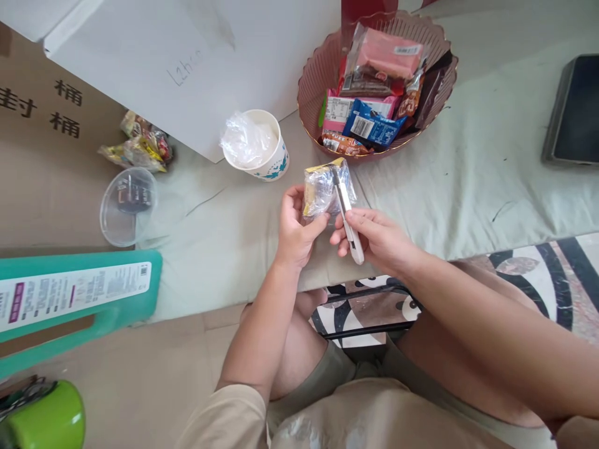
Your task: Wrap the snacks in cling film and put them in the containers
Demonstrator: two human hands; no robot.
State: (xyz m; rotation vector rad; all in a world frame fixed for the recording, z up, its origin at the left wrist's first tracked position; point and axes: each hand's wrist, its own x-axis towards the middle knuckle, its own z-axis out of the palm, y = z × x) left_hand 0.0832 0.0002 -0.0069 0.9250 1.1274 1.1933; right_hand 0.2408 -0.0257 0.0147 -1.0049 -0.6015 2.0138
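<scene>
**Inspector A:** State of the left hand [296, 226]?

**Inspector B:** It is closed around a small shiny clear-and-yellow plastic snack packet [324, 186], with the thumb pressed on the near face and the fingers curled behind. The packet is held upright, just in front of the scalloped pink plastic basket [312, 75] and apart from it.

**Inspector A:** And the right hand [374, 240]?

**Inspector B:** A slim white plastic utility knife [347, 215] is gripped in it, fingers wrapped round the handle. The dark tip is laid against the packet's upper face. Whether the film is pierced cannot be told.

**Inspector A:** Surroundings, referenced to the basket?

**Inspector B:** Wrapped snacks are piled inside it. A white paper cup with blue print [262, 149], lined with crumpled clear film, is seen just left of the basket. Further left, a clear round plastic lid [126, 206] and several crumpled colourful wrappers [138, 148] are noted. A dark flat tablet [573, 112] lies well right of the basket.
</scene>
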